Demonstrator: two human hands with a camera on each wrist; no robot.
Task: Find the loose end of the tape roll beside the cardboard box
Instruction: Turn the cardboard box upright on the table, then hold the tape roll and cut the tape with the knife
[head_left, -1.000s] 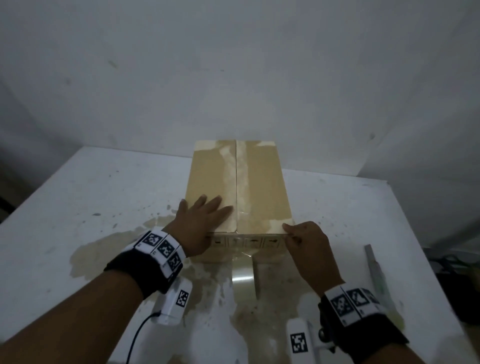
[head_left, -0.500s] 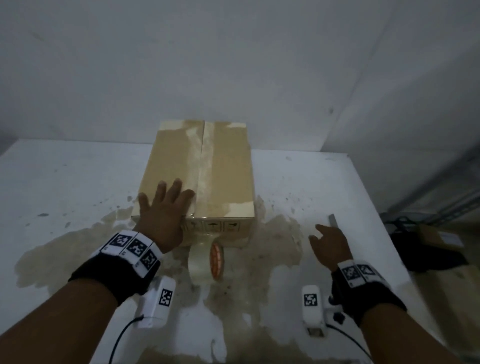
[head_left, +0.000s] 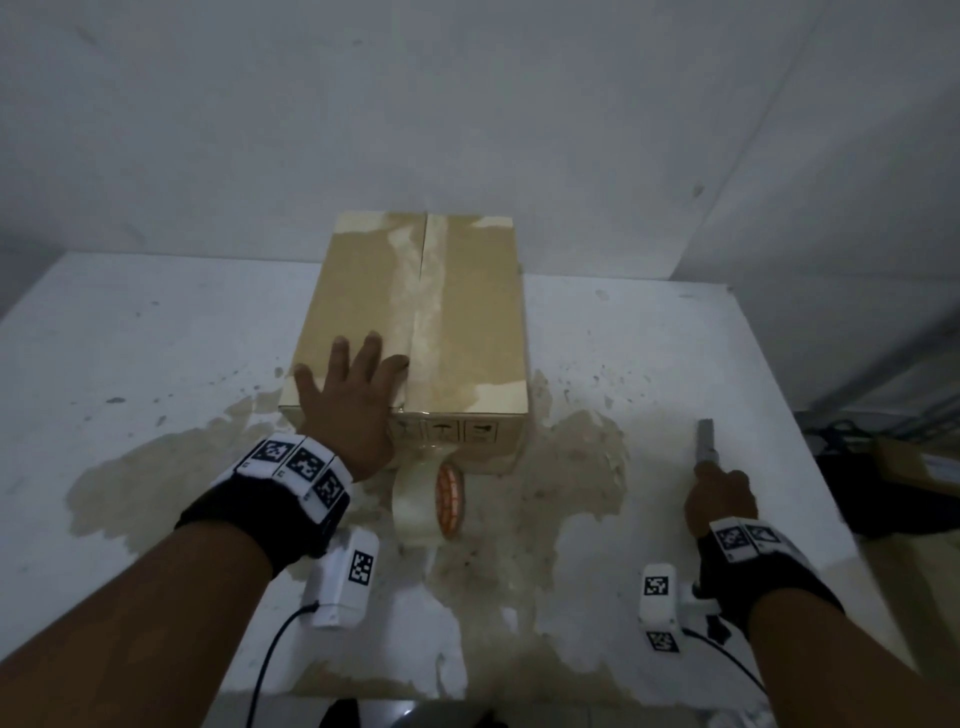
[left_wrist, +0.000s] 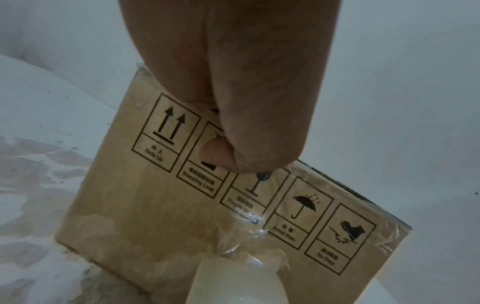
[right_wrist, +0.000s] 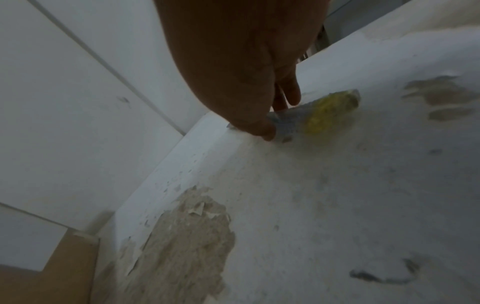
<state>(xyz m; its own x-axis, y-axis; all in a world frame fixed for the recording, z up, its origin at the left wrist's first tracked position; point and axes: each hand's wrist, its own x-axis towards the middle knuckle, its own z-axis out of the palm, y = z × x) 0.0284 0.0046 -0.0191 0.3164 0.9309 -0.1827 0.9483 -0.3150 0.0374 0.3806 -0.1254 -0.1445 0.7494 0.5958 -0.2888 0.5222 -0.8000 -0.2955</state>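
Observation:
A brown cardboard box with its top seam taped stands at the table's back. My left hand lies flat on the box's near left top, fingers spread, with the thumb over the printed front face. The clear tape roll with an orange core stands on edge right in front of the box. A crinkled clear strip runs from the roll up onto the box front. My right hand, far right, pinches the near end of a grey and yellow utility knife lying on the table.
The white table has worn, peeled patches around the roll. Its right edge is close beside the knife. White walls stand behind the box. Dark items and another box sit on the floor at right.
My right hand has left the box's front edge and gone right to the knife near the table's right edge. The left hand has stayed flat on the box.

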